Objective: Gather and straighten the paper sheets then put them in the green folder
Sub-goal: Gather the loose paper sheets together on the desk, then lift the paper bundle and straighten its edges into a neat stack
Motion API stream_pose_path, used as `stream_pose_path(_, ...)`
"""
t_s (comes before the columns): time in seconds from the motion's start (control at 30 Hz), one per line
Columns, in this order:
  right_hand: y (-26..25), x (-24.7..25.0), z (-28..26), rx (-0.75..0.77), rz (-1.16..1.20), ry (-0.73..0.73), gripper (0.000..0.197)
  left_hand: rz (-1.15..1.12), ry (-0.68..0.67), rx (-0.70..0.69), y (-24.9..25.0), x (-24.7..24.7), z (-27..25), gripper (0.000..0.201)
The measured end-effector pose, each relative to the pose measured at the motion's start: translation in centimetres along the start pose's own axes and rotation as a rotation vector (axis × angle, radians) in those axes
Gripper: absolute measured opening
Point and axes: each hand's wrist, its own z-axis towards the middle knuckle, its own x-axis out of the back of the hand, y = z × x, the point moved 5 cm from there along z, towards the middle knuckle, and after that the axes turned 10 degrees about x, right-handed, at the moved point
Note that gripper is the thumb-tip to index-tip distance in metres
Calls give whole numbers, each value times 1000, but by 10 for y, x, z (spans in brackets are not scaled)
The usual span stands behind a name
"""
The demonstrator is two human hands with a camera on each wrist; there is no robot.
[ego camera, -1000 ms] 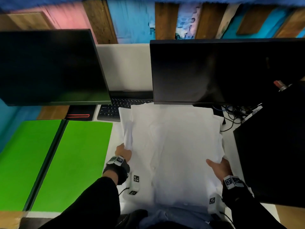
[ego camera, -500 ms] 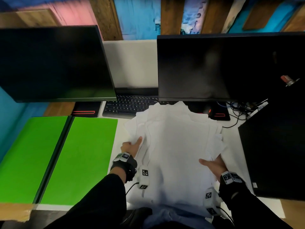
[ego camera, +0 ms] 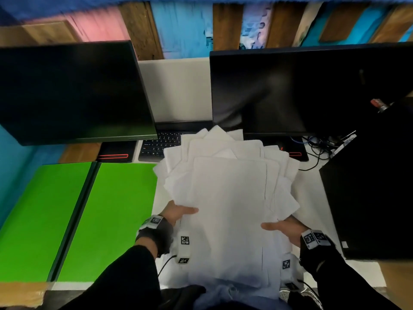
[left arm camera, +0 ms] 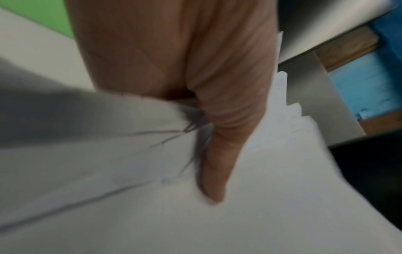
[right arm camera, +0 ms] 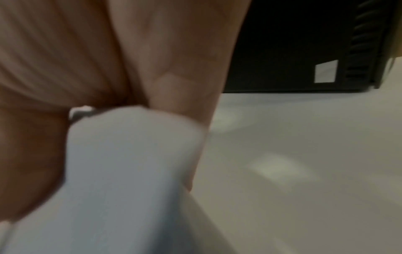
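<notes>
A loose, fanned stack of white paper sheets (ego camera: 230,198) is held above the white desk in front of me. My left hand (ego camera: 178,212) pinches the stack's left edge, thumb on top, fingers hidden under the paper (left arm camera: 261,171). My right hand (ego camera: 281,227) grips the right edge the same way; up close the paper (right arm camera: 130,163) curls between thumb and palm. The sheets' far corners splay out unevenly. The green folder (ego camera: 93,215) lies open and flat on the desk to the left, apart from the sheets.
Two dark monitors (ego camera: 73,92) (ego camera: 312,90) stand close behind the sheets, with a keyboard (ego camera: 161,145) below them. A black computer case (ego camera: 368,198) stands at the right. Cables (ego camera: 321,142) lie at the back right. Bare desk (ego camera: 312,198) shows between paper and case.
Both hands have drawn the sheets together and lifted them toward me. The spread pile is narrower, its far edges fanned. The left hand has shifted from the top left corner down to the side edge.
</notes>
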Motion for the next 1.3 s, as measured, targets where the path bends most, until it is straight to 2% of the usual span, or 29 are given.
stream_pose_path(0.07, -19, -6, -18, 63, 66, -4, 44, -47, -89, -20, -4, 9, -8, 81)
stream_pose_path(0.13, -34, -10, -27, 102, 147, -12, 34, -46, -146, -14, -5, 15, -18, 65)
stream_pose_path(0.17, -36, -12, -24, 126, 184, -25, 35, -51, -157, -5, -6, 16, -22, 52)
stream_pose_path(0.2, -38, -16, -21, 129, 183, -28, 41, -53, -167, -1, -5, 15, -28, 49)
stream_pose_path(0.27, -36, -25, -8, 141, 71, 8, 69, -40, -153, -12, -4, 11, -28, 80)
stream_pose_path(0.3, -40, -28, -4, 172, 32, 60, 76, -38, -142, -30, 0, 8, -29, 93)
stream_pose_path(0.33, -47, -30, -3, 204, 18, 117, 72, -54, -142, -50, 7, 5, -35, 94)
stream_pose_path(0.4, -68, -29, -3, 282, 45, 187, 53, -102, -155, -122, 28, 2, -49, 67)
stream_pose_path(0.43, -85, -27, -10, 329, 66, 204, 43, -118, -171, -166, 42, 1, -56, 63)
stream_pose_path(0.47, -104, -21, -20, 395, 91, 219, 37, -125, -195, -225, 58, 2, -66, 69)
stream_pose_path(0.53, -141, -9, -44, 491, 140, 254, 37, -115, -201, -349, 92, 6, -93, 74)
stream_pose_path(0.6, -166, -4, -68, 464, 283, 150, 45, -108, -189, -446, 121, 14, -117, 63)
stream_pose_path(0.67, -172, -3, -78, 384, 435, 10, 36, -95, -161, -527, 139, 22, -133, 54)
stream_pose_path(0.7, -169, -1, -78, 359, 432, 4, 38, -71, -125, -533, 142, 25, -135, 50)
stream_pose_path(0.8, -153, -1, -59, 312, 255, 160, 77, 43, -16, -515, 138, 17, -128, 29)
stream_pose_path(0.9, -148, -11, -38, 389, 216, 309, 92, 125, 33, -597, 136, -10, -121, 34)
stream_pose_path(0.93, -152, -15, -39, 432, 247, 350, 88, 91, 57, -603, 137, -15, -118, 33)
stream_pose_path(0.97, -159, -14, -39, 482, 268, 410, 76, 56, 81, -604, 140, -18, -117, 33)
stream_pose_path(1.03, -179, -13, -47, 577, 282, 455, 50, -5, 89, -638, 151, -22, -125, 39)
stream_pose_path(1.07, -190, -12, -55, 608, 290, 433, 45, -30, 89, -672, 158, -21, -131, 40)
stream_pose_path(1.1, -199, -10, -62, 642, 277, 416, 42, -46, 80, -700, 164, -21, -138, 40)
stream_pose_path(1.17, -209, -5, -74, 676, 244, 400, 49, -25, 46, -703, 168, -15, -149, 38)
stream_pose_path(1.2, -208, -2, -77, 670, 241, 402, 49, 11, 26, -673, 165, -9, -149, 37)
stream_pose_path(1.27, -203, 2, -80, 653, 230, 371, 36, 114, 15, -551, 153, 0, -145, 34)
stream_pose_path(1.3, -193, 3, -75, 604, 214, 370, 43, 170, 5, -488, 146, 3, -142, 31)
